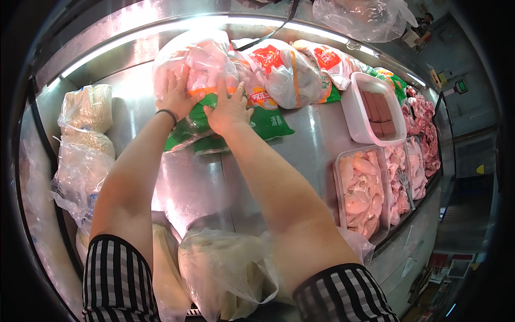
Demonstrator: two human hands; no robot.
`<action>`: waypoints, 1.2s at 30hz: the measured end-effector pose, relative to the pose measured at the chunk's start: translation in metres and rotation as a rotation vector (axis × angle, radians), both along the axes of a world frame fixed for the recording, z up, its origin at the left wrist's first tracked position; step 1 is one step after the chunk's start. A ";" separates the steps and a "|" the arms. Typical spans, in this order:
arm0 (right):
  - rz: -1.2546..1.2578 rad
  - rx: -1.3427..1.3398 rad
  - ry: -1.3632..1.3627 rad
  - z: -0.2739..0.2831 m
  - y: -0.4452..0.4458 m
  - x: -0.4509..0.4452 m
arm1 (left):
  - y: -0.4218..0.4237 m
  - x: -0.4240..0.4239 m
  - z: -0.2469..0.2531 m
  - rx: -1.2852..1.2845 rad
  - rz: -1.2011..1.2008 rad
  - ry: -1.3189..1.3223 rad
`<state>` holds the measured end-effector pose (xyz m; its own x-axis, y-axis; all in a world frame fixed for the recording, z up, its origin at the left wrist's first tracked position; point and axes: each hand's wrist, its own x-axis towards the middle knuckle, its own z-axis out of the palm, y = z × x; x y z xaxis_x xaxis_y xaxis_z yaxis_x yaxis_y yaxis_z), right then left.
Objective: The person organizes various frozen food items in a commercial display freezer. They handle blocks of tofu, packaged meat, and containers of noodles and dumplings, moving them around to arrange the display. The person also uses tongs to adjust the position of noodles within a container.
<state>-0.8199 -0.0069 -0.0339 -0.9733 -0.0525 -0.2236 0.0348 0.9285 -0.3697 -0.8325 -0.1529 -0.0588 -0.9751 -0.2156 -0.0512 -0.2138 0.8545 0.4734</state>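
A large clear plastic bag of pale raw poultry, with an orange band and a green end, lies against the back of a metal display counter. My left hand, wearing a dark band at the wrist, presses on the bag's left front with its fingers spread. Flat on the front right of the same bag rests my right hand, fingers also apart. Both palms are turned down and their undersides are hidden. Under and beside this bag is another green-ended printed bag.
More printed bags of meat line the back. To the right stand a white tub of dark red blocks and clear trays of raw poultry pieces. Bagged noodle-like food sits left; plastic-wrapped pale food lies in front. A person is far off.
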 end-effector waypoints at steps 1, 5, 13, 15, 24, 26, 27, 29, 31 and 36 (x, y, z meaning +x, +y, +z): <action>0.040 -0.009 -0.035 0.004 0.003 -0.003 | 0.000 -0.003 0.005 -0.025 -0.006 -0.032; 0.148 -0.068 -0.111 0.006 0.028 -0.005 | 0.015 -0.001 0.021 0.053 0.046 0.139; 0.123 -0.100 0.019 0.004 0.026 0.020 | 0.038 -0.021 0.038 -0.103 -0.171 -0.114; 0.230 -0.030 0.129 0.010 0.027 0.048 | 0.014 -0.030 0.032 0.023 -0.239 -0.111; 0.355 0.120 0.079 0.049 0.170 0.166 | 0.017 0.121 0.042 -0.219 -0.515 0.169; 0.359 0.173 0.039 0.069 0.202 0.196 | -0.002 0.141 0.021 -0.195 -0.553 -0.064; 0.330 0.157 0.048 0.076 0.218 0.212 | 0.002 0.151 0.040 -0.154 -0.513 -0.114; 0.256 0.123 0.078 0.097 0.253 0.252 | 0.017 0.173 0.087 -0.059 -0.448 -0.211; 0.177 0.031 0.167 0.113 0.283 0.291 | 0.000 0.194 0.065 0.000 -0.403 -0.012; -0.063 0.068 0.204 0.149 0.334 0.399 | 0.001 0.275 0.058 0.201 -0.462 -0.017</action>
